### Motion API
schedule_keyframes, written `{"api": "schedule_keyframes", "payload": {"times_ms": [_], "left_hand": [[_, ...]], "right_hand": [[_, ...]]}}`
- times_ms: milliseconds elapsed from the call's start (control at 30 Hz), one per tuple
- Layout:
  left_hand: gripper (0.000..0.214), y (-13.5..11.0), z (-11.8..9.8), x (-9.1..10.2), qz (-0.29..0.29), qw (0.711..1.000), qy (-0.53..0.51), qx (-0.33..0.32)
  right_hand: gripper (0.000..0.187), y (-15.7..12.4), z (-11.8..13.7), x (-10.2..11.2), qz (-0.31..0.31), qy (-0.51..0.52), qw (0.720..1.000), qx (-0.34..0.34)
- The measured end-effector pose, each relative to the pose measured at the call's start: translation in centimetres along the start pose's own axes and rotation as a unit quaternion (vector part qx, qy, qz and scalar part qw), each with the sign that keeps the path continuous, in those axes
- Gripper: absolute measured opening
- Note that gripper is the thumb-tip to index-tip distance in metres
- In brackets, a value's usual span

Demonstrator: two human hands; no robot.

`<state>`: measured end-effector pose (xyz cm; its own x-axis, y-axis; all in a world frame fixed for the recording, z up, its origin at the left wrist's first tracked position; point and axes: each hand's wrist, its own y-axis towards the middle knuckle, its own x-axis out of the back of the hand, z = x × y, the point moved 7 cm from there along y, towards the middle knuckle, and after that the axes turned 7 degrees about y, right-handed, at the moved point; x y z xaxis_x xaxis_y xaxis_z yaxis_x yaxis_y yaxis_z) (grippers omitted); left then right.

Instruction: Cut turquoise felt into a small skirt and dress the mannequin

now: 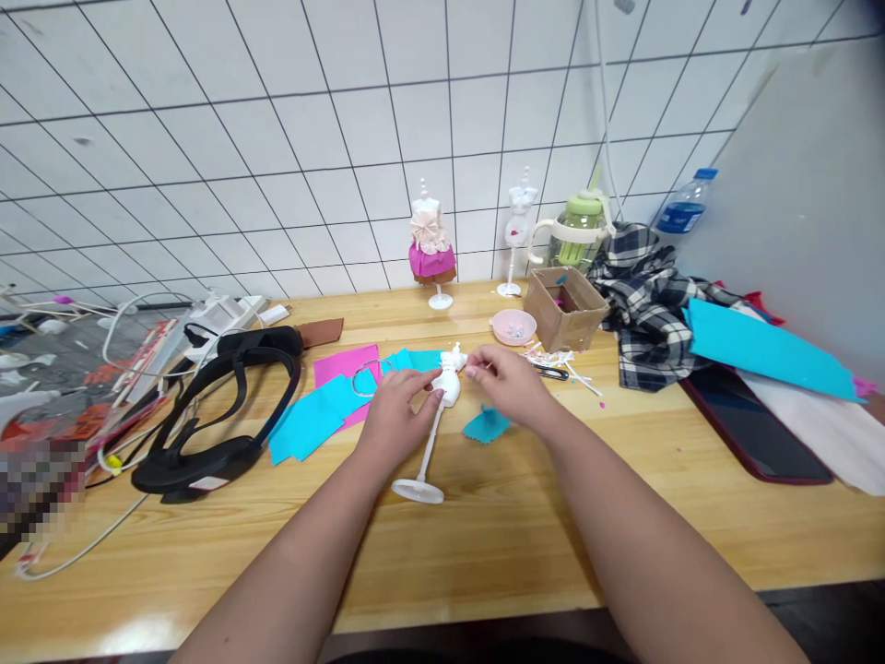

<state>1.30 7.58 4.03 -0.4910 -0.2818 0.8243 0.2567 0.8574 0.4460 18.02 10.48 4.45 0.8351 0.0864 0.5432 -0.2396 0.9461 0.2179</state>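
A small white dress form on a thin stand tilts over the table, its round base toward me. My left hand is closed on the side of its torso with thumb and fingertips. At the form's other side, my right hand has thumb and forefinger pinched together by the shoulder; whatever is between them is too small to make out. Below the right hand lies a teal scrap with a zigzag edge. Blue sheets and a magenta sheet lie left of my left hand, with a thin ring on top.
Behind stand a dressed form, a bare form, a pink dish, a cardboard box and a green-lidded jug. A black headset with cables is left; plaid cloth and a phone are right.
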Motion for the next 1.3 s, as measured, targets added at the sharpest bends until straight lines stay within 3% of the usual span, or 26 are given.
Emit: {"api": "schedule_keyframes", "payload": {"times_ms": [100,200,333,433,533,600,700,833,933,1067,1300], "left_hand": [[0.030,0.2,0.5,0.3,-0.005,1.000,-0.012,0.023],[0.028,0.2,0.4,0.4,-0.003,1.000,-0.015,0.024],[0.028,0.1,0.1,0.3,0.000,1.000,-0.011,0.023],[0.028,0.1,0.0,0.3,0.002,1.000,-0.012,0.021],[0.028,0.1,0.0,0.3,0.001,1.000,-0.011,0.019],[0.027,0.1,-0.2,0.4,-0.001,1.000,-0.017,0.015],[0.025,0.0,-0.8,0.3,0.014,0.998,-0.055,0.019],[0.040,-0.4,-1.3,-0.3,0.057,0.984,-0.150,0.073],[0.046,-0.6,-1.3,-0.8,0.084,0.969,-0.207,0.110],[0.035,-0.6,-0.8,-1.3,0.099,0.952,-0.257,0.134],[0.024,-0.4,0.6,-1.4,0.073,0.939,-0.286,0.178]], "right_hand": [[0.032,0.4,-2.7,1.1,0.026,0.016,0.995,-0.091],[0.056,0.0,-4.0,1.1,0.051,-0.115,0.983,-0.135],[0.085,-1.0,-3.3,-0.6,0.076,-0.267,0.944,-0.178],[0.087,-1.4,-2.3,-2.2,0.095,-0.296,0.936,-0.164],[0.082,-1.4,-2.5,-2.4,0.106,-0.297,0.935,-0.165],[0.080,-1.0,-2.8,-1.5,0.080,-0.256,0.948,-0.170],[0.077,-0.4,-2.2,0.4,-0.032,-0.117,0.985,-0.127],[0.079,-0.6,-0.5,0.7,-0.140,0.053,0.988,-0.042],[0.077,-1.1,0.5,-0.7,-0.155,0.100,0.983,-0.012],[0.073,-1.6,0.9,-1.7,-0.164,0.149,0.975,0.002],[0.070,-1.1,0.4,-2.0,-0.137,0.234,0.962,-0.010]]}}
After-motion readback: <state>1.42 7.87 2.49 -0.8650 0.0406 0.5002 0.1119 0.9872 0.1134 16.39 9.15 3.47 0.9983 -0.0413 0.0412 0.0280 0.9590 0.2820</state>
